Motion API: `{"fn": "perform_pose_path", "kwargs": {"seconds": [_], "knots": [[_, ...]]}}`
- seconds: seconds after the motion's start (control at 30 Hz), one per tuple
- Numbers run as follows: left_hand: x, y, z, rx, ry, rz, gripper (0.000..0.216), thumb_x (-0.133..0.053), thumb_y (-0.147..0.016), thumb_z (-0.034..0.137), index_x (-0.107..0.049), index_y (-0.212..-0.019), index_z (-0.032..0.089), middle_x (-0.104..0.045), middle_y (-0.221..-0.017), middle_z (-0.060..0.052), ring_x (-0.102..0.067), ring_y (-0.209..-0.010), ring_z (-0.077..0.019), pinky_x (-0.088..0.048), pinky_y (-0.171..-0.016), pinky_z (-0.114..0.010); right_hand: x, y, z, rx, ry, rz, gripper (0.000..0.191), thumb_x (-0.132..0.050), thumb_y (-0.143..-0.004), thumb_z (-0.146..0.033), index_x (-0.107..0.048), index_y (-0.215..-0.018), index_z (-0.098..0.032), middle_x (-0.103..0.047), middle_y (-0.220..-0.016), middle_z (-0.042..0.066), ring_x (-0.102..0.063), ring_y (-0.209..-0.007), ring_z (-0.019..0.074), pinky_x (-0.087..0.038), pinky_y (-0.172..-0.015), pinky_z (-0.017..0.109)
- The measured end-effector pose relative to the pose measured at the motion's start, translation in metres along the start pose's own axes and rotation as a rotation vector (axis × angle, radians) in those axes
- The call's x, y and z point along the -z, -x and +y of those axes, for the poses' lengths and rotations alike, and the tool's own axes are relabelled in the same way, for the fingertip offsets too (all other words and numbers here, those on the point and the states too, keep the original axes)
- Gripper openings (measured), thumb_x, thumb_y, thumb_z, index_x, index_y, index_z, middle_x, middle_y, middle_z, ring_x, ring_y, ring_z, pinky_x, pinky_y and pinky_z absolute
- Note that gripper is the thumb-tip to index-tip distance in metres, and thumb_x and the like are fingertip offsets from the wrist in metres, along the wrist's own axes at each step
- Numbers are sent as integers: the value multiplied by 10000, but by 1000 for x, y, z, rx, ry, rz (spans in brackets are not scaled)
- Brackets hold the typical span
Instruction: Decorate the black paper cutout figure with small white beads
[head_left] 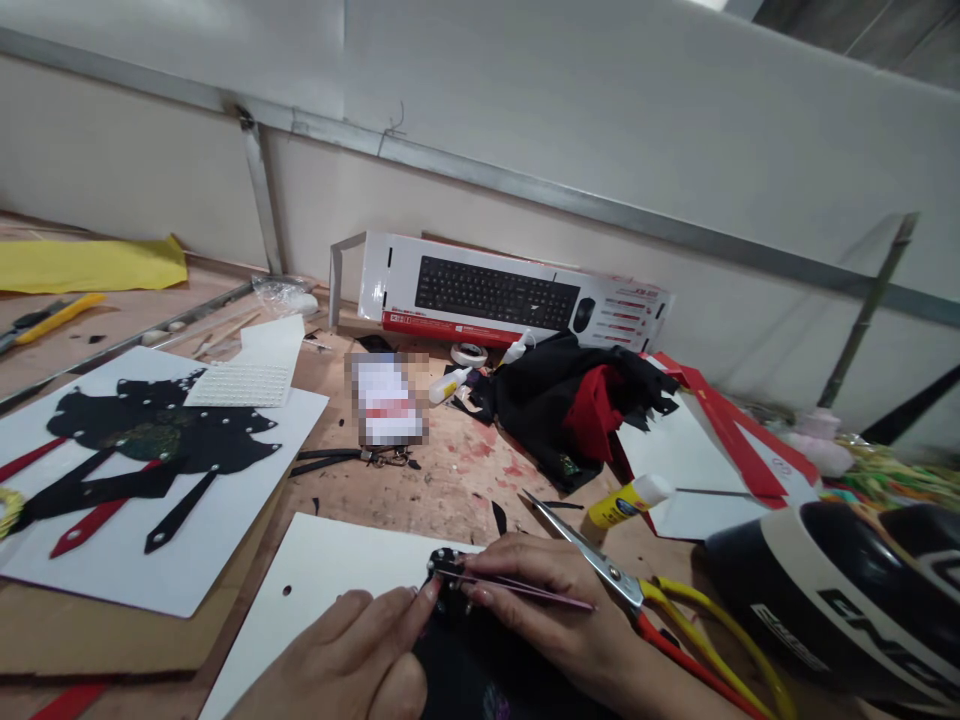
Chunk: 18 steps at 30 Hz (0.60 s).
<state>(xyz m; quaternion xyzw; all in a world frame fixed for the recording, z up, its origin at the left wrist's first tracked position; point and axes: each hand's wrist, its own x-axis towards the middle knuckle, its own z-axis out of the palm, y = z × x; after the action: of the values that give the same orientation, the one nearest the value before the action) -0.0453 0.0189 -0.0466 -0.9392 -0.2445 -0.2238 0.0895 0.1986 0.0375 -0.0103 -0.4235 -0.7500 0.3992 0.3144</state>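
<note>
My right hand (544,585) is closed on thin pink tweezers (540,592), whose tip points left to small white beads along the top edge of a black fabric piece (487,655). Fingers curled, my left hand (367,640) presses its fingertips on the same edge, near the tweezers' tip. The fabric lies on a white sheet (330,560), its lower part running out of view. Scissors (611,575) with yellow and red handles lie just right of my right hand. A yellow glue stick (622,505) is beyond them.
At left, a white sheet (180,575) bears beaded black cutouts and a bead sheet (247,375). Black and red cloth (547,400), a blurred phone-like rectangle (386,400) and a keyboard box (502,290) are farther back. A large black-and-white container (810,600) stands at right.
</note>
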Motion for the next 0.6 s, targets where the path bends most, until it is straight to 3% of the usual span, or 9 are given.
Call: {"fn": "perform_pose_path", "kwargs": {"seconds": [0.2,0.6], "knots": [[3,0,0,11,-6,50,99,-612,-886,270,-549,-831,217,-730,-1125,-7,-630,-961,-175,-444,-821,-269,0,-1,-1,27,-16,17,184,-670,-880,-226,-748,-1039,-174,-754,-893,99,-712,-788,195,-567,-702,288],[2,0,0,-11,-27,9,100,-629,-879,278,-562,-851,210,-719,-1152,-26,-615,-998,-182,-443,-833,-265,0,0,-2,16,34,1,194,-661,-889,-235,-743,-1056,-179,-757,-895,91,-712,-786,192,-566,-708,291]]}}
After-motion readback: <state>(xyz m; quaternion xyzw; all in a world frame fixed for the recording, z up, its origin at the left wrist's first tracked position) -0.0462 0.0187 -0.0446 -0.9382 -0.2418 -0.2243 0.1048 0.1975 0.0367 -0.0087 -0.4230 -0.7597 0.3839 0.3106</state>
